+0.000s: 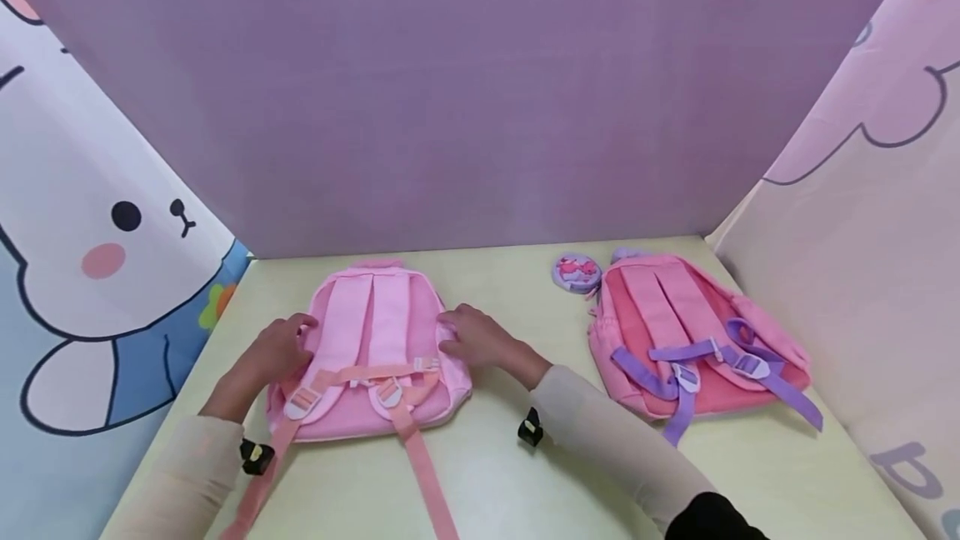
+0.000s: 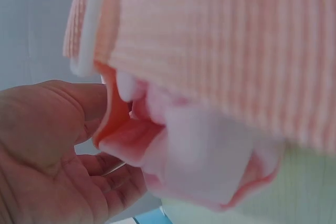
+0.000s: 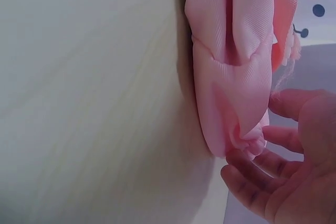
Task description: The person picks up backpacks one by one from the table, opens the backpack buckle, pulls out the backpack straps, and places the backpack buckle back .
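Observation:
A light pink backpack (image 1: 348, 307) lies on the table with its shoulder straps facing up. Its peach webbing straps (image 1: 423, 473) trail toward the near edge. My left hand (image 1: 273, 348) grips the bag's left side; in the left wrist view, the fingers (image 2: 123, 187) go behind the pink fabric (image 2: 205, 150), partly hidden by it. On the opposite side my right hand (image 1: 480, 336) holds the bag's edge. The right wrist view shows the thumb and fingers (image 3: 252, 182) around the gathered side of the backpack (image 3: 231, 87).
A second, darker pink backpack (image 1: 637, 290) with purple straps lies to the right, also straps up. Next to its top is a small round purple pouch (image 1: 577, 273). A purple wall (image 1: 480, 107) stands behind the pale table (image 1: 525, 298), with printed panels on both sides.

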Demonstrator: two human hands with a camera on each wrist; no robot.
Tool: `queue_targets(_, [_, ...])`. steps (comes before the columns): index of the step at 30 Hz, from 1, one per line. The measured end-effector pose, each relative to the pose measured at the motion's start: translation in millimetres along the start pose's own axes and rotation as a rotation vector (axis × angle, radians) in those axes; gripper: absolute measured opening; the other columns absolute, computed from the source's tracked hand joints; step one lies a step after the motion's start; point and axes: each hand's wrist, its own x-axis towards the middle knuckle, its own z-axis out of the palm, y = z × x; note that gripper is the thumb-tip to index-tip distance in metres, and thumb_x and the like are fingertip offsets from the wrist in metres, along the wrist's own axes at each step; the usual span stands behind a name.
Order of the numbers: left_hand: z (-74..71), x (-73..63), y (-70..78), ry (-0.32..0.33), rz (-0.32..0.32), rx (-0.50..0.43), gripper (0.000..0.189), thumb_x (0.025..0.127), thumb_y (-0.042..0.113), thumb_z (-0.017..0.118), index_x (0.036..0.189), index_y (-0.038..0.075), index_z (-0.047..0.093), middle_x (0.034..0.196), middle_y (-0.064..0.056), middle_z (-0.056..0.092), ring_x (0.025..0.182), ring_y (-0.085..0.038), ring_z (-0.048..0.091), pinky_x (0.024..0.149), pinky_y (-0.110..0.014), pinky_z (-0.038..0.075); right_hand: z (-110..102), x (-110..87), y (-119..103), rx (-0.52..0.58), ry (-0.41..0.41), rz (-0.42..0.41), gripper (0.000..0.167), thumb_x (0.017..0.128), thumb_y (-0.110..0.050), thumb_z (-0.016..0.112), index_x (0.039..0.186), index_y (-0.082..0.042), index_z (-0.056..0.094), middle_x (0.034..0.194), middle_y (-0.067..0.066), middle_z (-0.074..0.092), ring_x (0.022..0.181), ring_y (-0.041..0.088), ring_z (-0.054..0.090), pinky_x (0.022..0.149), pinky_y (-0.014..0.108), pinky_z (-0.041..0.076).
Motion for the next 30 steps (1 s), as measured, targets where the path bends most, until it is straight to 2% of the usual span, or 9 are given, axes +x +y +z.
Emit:
queue_targets(7, [-5.3,3.8,-19.0,0.006,-0.01,-0.024,0.059,0.091,0.009,0.067,0.144,-0.002,0.043,0.129,-0.035,0.053,0.116,-0.05,0.056,0.084,-0.05,0.061,7,14.7,-10,0.009,-0.024,0.016,0.047,0.099,-0.024,0.063,0.143,-0.01,0.057,0.124,0.008,0.065,0.108,0.018,0.056,0.086,0.026,0.051])
queue_targets(11, [-11.9,4.5,-29.1,-0.006,-0.023,-0.032,0.059,0.091,0.008,0.065,0.145,-0.002,0.041,0.13,-0.037,0.053,0.114,-0.05,0.057,0.082,-0.049,0.061,10,23.9,-17,-0.008,-0.031,0.03,0.052,0.1,-0.026,0.062,0.149,-0.011,0.052,0.134,0.01,0.062,0.115,0.018,0.056,0.092,0.027,0.051])
queue_targets(18, [-22.1,0.9,-45.0,-0.039,-0.076,-0.061,0.06,0.093,0.009,0.06,0.148,0.0,0.037,0.133,-0.038,0.049,0.113,-0.049,0.056,0.08,-0.046,0.062,19,38.5,-30,-0.003,-0.027,0.031,0.054,0.1,-0.027,0.062,0.151,-0.012,0.049,0.136,0.008,0.061,0.118,0.018,0.055,0.094,0.026,0.051])
queue_targets(25, [-28.0,-7.7,-59.5,-0.073,-0.109,-0.099,0.063,0.093,0.007,0.058,0.151,0.0,0.033,0.137,-0.04,0.044,0.113,-0.05,0.054,0.075,-0.041,0.063,35,41.1,-42,0.042,-0.026,0.068,0.058,0.101,-0.032,0.061,0.154,-0.015,0.044,0.138,0.01,0.057,0.11,0.014,0.056,0.091,0.023,0.05])
queue_targets(30, [-30.9,-12.5,-59.9,-0.072,-0.136,-0.126,0.063,0.093,0.003,0.055,0.151,-0.001,0.031,0.138,-0.041,0.042,0.112,-0.05,0.052,0.074,-0.04,0.063,36,37.2,-45,0.091,-0.041,0.035,0.058,0.101,-0.03,0.062,0.154,-0.015,0.045,0.139,0.009,0.057,0.11,0.013,0.055,0.09,0.021,0.049])
